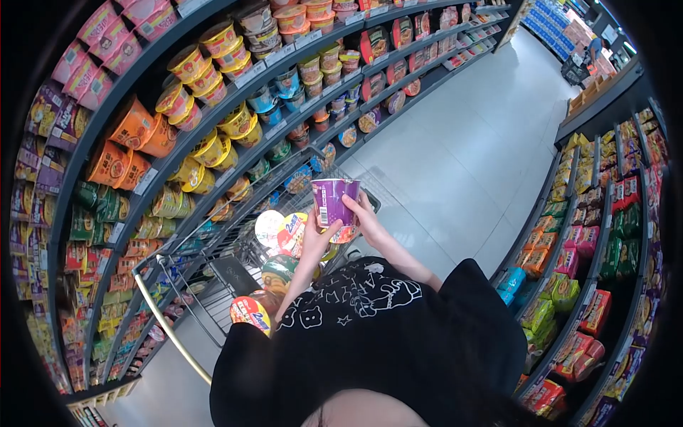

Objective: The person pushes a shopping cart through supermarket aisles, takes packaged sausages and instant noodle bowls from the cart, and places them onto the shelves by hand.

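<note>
Both of my hands hold a purple instant noodle cup [330, 199] over the shopping cart [213, 292], its barcode side facing me. My left hand [317, 236] grips the cup low on the near left, the thumb against its lower wall. My right hand [361, 213] is closed round the right side. A second purple cup may sit beside it; I cannot tell. Below my hands in the cart are a noodle cup with a white lid [269, 229] and one with a red and yellow lid [292, 235]. Another red and yellow noodle cup [250, 313] lies nearer my left arm.
A curved-looking shelf of noodle cups and buckets [206, 78] runs along the left, close to the cart. Bagged noodles fill the shelf [569, 270] on the right. Grey tiled floor [455, 149] stretches ahead, where a person [596, 47] stands near another cart [573, 71].
</note>
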